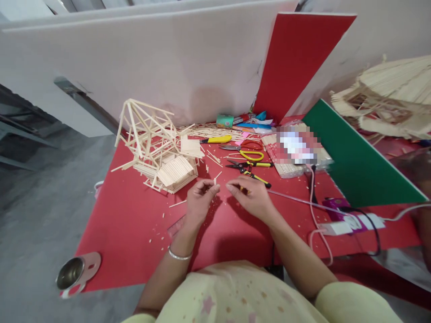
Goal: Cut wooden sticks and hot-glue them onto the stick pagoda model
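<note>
My left hand (199,200) is closed in a pinch over the red table (128,224), holding a short thin wooden stick (215,181) upright at its fingertips. My right hand (253,197) is pinched too, its fingertips close to the left hand's, with something small and yellowish under the fingers that I cannot make out. A model house of wooden sticks (156,148) stands just behind and left of my left hand. Yellow-handled pliers (249,171) lie right behind my right hand.
Yellow scissors (251,154), a yellow utility knife (215,139), a glue tube and stick bundles lie at the back. A red board (296,58) and a green board (357,157) lean on the right. A power strip (350,223) with cables lies right. A steel cup (70,272) sits front left.
</note>
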Motion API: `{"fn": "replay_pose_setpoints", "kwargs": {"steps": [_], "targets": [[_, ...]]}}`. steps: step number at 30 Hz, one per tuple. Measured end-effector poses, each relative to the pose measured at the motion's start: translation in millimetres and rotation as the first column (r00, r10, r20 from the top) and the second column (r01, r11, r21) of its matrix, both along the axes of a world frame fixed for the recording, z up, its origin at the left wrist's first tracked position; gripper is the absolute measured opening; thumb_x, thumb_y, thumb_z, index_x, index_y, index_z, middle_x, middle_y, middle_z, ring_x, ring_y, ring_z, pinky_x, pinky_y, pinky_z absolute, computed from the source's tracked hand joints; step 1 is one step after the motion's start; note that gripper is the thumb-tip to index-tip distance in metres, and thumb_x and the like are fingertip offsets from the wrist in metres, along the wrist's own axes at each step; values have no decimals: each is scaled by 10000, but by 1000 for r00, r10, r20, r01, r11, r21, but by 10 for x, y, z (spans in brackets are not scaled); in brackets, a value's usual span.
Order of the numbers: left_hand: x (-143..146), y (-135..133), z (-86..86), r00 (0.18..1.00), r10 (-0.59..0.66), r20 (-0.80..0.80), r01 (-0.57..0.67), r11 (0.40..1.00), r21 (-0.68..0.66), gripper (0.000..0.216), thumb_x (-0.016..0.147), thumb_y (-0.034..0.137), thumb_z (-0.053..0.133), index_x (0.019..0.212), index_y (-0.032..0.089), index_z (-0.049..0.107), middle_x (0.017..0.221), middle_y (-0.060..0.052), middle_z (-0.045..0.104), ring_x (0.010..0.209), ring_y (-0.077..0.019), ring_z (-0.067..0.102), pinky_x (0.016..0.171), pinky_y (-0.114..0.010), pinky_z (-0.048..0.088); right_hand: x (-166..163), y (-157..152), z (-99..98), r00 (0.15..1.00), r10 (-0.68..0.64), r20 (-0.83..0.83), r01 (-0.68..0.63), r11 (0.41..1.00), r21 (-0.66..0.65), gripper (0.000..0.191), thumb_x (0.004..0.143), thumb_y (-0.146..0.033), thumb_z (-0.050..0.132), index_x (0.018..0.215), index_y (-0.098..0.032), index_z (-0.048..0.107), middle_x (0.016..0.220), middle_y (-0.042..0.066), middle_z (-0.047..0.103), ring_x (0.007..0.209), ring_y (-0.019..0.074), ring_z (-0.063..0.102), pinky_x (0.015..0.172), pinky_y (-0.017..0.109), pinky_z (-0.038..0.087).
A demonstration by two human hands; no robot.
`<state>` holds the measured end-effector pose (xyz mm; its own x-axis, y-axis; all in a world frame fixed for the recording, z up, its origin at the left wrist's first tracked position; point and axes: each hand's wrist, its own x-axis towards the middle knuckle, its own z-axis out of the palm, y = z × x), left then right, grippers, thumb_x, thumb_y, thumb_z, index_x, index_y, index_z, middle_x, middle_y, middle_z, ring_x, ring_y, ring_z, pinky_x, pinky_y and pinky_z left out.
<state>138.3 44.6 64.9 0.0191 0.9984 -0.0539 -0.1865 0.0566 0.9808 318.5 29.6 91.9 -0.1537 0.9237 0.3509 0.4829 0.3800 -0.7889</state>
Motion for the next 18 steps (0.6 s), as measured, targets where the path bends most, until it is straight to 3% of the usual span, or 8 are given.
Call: {"fn": "replay_pose_setpoints", "kwargs": {"steps": [4, 7, 11, 14, 16, 18], "targets": [[55, -60, 16, 975, 18, -221, 16, 989, 149, 123, 798, 286, 765, 807, 171, 724, 718, 6, 659, 632, -103, 530, 626, -228, 429, -92, 13, 29, 994, -103, -32, 100, 991, -88, 249, 892, -439, 713, 937, -199, 763, 828, 19, 721, 707, 129, 629, 643, 234, 457], [55, -103, 26, 952, 0, -305, 59, 981, 184, 63, 805, 234, 735, 813, 172, 744, 744, -10, 693, 656, -114, 558, 646, -236, 437, -154, 10, 17, 995, -79, 61, 84, 993, -81, 245, 956, -386, 629, 843, -209, 755, 780, 9, 714, 698, 124, 624, 669, 239, 438], [-31, -133, -19, 990, -57, -126, 67, 995, 72, 167, 823, 325, 750, 819, 166, 699, 715, -8, 676, 623, -113, 573, 622, -234, 462, -113, -12, 62, 972, -154, 180, 144, 987, 68, 360, 1002, -380, 535, 741, -188, 692, 737, 32, 677, 716, 146, 600, 713, 275, 420], [-82, -156, -47, 1000, -6, -10, 6, 1000, 20, 222, 867, 386, 725, 862, 177, 650, 710, -3, 682, 589, -101, 578, 605, -223, 475, -62, -32, 85, 962, -271, 16, 270, 963, 21, 446, 1025, -435, 465, 702, -194, 656, 681, 26, 648, 676, 144, 593, 695, 274, 436], [-78, -182, -29, 1000, -9, 16, 8, 1000, 29, 228, 886, 396, 711, 887, 179, 642, 741, -18, 707, 608, -105, 605, 617, -224, 492, -74, -52, 62, 976, -206, -75, 200, 977, -77, 367, 1001, -454, 505, 835, -199, 710, 827, 36, 720, 714, 142, 627, 718, 269, 472], [-57, -213, 17, 998, -43, 35, 41, 998, 56, 237, 890, 406, 709, 897, 176, 651, 767, -34, 722, 648, -123, 642, 650, -243, 523, -120, -86, 16, 996, -34, -87, 20, 986, -168, 281, 930, -453, 625, 1025, -213, 735, 1025, 42, 755, 768, 143, 656, 748, 267, 498]]}}
